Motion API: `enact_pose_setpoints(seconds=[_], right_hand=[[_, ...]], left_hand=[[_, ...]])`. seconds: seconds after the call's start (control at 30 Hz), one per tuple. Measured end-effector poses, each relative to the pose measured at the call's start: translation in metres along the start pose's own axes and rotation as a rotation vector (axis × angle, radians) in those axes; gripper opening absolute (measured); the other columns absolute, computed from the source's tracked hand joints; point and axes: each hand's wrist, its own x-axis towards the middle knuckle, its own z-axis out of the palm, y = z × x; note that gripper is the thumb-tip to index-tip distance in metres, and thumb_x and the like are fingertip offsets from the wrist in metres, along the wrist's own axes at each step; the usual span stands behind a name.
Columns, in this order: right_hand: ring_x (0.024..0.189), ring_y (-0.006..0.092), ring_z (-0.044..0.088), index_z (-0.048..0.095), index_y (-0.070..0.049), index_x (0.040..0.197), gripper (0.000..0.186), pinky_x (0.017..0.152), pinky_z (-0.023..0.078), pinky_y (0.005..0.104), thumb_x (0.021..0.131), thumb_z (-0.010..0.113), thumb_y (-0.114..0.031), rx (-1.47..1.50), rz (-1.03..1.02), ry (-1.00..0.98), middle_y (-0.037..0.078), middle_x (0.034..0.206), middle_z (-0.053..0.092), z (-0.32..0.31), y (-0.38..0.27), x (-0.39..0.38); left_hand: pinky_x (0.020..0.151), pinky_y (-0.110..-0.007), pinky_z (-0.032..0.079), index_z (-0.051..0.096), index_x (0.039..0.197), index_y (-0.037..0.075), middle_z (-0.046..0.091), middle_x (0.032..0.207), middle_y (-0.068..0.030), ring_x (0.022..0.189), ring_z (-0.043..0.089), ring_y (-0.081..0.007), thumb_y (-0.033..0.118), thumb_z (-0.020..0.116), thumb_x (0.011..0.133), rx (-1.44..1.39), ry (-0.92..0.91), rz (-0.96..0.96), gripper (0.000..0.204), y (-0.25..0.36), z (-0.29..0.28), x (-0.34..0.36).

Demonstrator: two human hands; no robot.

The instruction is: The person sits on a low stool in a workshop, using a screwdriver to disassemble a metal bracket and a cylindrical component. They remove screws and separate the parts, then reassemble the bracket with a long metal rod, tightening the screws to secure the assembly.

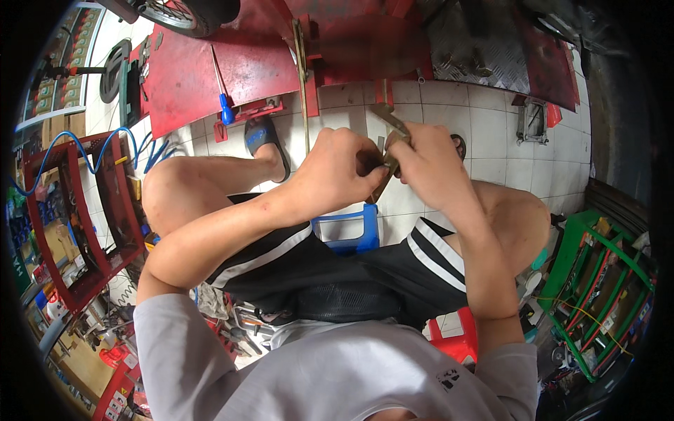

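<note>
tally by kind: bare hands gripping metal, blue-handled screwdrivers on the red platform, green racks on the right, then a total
Left hand and right hand gripping metal: 2
Blue-handled screwdriver: 1
Green rack: 1
Total: 4

Watching remotely, I count one left hand (342,168), one right hand (433,165), two sandals (257,137), one blue-handled screwdriver (225,109), one green rack (566,265), one red rack (86,200) and one spoked wheel (172,15). The metal pieces (394,123) held I cannot number; fingers cover them.
</note>
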Motion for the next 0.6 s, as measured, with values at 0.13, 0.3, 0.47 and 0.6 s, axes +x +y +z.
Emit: enact_pose_setpoints(seconds=[0.13, 0.3, 0.47, 0.6], right_hand=[[0.072, 0.0455, 0.063, 0.062, 0.007, 0.083, 0.025, 0.076, 0.048, 0.0535, 0.087, 0.050, -0.015, -0.173, -0.095, 0.031, 0.026, 0.068, 0.062, 0.006, -0.011, -0.005], [0.074, 0.0468, 0.062, 0.061, 0.008, 0.081, 0.027, 0.078, 0.048, 0.0542, 0.087, 0.051, -0.016, -0.149, -0.103, 0.048, 0.028, 0.070, 0.062, 0.007, -0.014, -0.005], [0.078, 0.0476, 0.061, 0.062, 0.008, 0.077, 0.031, 0.081, 0.046, 0.0556, 0.088, 0.050, -0.018, -0.089, -0.099, 0.071, 0.030, 0.072, 0.061, 0.008, -0.007, -0.002], [0.079, 0.0476, 0.061, 0.063, 0.009, 0.075, 0.033, 0.082, 0.046, 0.0555, 0.089, 0.050, -0.019, -0.115, -0.110, 0.121, 0.030, 0.073, 0.062, 0.016, -0.009, -0.001]], left_hand=[[0.061, -0.036, 0.054, 0.068, 0.080, -0.010, 0.068, 0.067, -0.0209, 0.062, 0.070, -0.0281, 0.008, 0.068, 0.079, -0.011, 0.013, -0.004, 0.018, -0.010, 0.003, 0.005], [0.061, -0.040, 0.051, 0.063, 0.082, -0.009, 0.066, 0.071, -0.0241, 0.065, 0.067, -0.0362, 0.006, 0.067, 0.077, -0.023, 0.072, 0.103, 0.016, -0.022, 0.012, 0.006], [0.059, -0.034, 0.053, 0.061, 0.095, -0.008, 0.067, 0.070, -0.0202, 0.063, 0.072, -0.0268, 0.001, 0.065, 0.083, 0.081, 0.014, 0.155, 0.015, -0.022, 0.009, 0.002], [0.059, -0.038, 0.050, 0.062, 0.091, -0.007, 0.065, 0.069, -0.0218, 0.062, 0.068, -0.0322, 0.003, 0.067, 0.080, 0.070, 0.034, 0.096, 0.016, -0.019, 0.006, -0.002]])
